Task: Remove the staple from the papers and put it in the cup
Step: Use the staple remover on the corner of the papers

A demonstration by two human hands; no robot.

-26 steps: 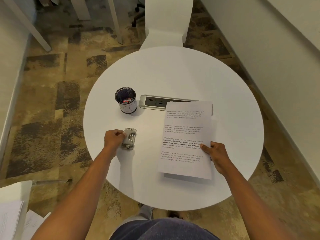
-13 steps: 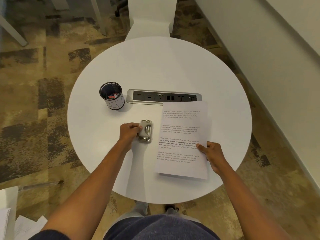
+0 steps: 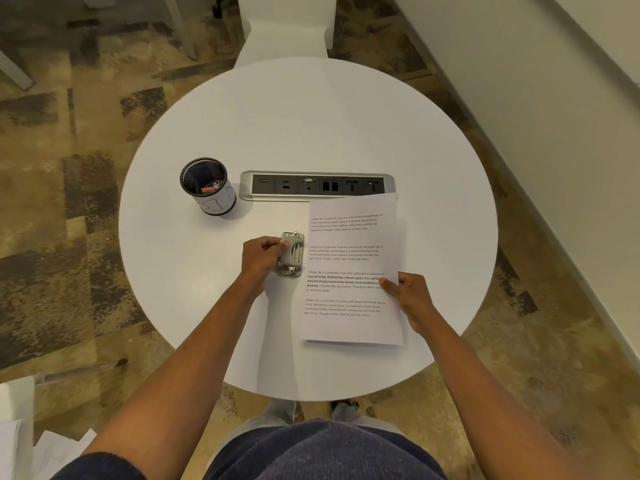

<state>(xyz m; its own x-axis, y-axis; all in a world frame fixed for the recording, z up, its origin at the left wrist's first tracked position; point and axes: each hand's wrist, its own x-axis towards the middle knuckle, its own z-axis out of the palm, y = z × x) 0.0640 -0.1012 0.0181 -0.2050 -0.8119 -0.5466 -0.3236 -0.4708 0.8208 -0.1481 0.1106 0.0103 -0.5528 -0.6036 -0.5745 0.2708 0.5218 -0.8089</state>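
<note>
Printed papers (image 3: 349,265) lie on the right half of the round white table (image 3: 304,133). My right hand (image 3: 407,294) pinches their right edge, thumb on top. My left hand (image 3: 261,254) grips a grey metal staple remover (image 3: 292,253) just left of the papers, resting on the table. A dark mesh cup (image 3: 207,187) with a white lower band stands upright at the left, with small red items inside. The staple itself is too small to make out.
A silver power and data socket strip (image 3: 317,186) is set into the table between the cup and the top of the papers. A white chair (image 3: 285,27) stands at the far side. Loose sheets (image 3: 20,448) lie on the floor at the lower left.
My left hand has carried the staple remover to the right, closer to the papers' left edge. My right hand keeps its hold on the papers. The camera view has shifted.
</note>
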